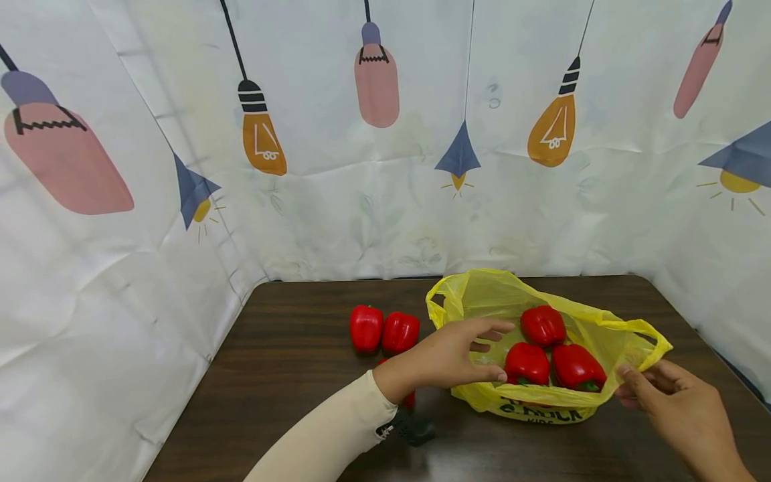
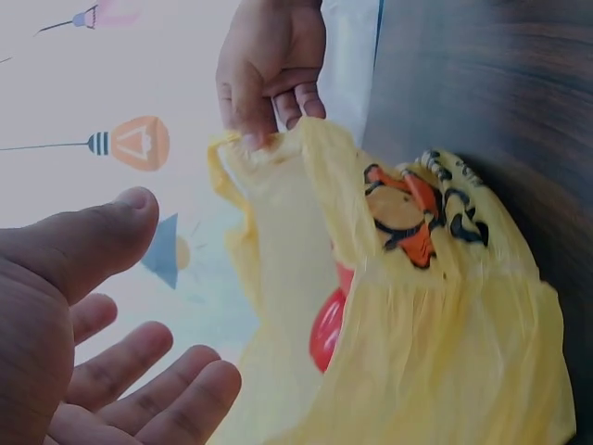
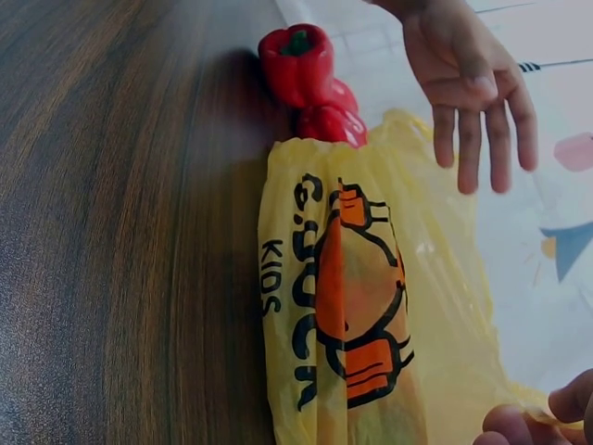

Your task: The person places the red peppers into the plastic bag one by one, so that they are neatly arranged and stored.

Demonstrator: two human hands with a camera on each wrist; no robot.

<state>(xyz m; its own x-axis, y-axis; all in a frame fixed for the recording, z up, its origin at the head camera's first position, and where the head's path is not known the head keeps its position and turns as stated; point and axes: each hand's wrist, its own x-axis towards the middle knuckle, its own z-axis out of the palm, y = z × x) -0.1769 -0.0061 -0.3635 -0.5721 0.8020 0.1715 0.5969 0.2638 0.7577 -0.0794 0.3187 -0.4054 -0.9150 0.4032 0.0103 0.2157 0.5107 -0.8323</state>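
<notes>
Right-wrist view, yellow bag (image 3: 380, 297) — "DUCK KIDS"

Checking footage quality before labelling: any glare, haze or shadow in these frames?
Head: small white highlights on the red peppers inside the yellow bag; left wrist: hazy and soft, with the printed backdrop washed out pale; right wrist: backdrop bright at right, dark shadow on the wooden table beside the peppers outside the bag.

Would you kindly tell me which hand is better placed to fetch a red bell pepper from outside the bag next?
Probably the left hand: it holds nothing and is nearer the loose red bell peppers, while the right hand pinches the yellow plastic bag.
</notes>
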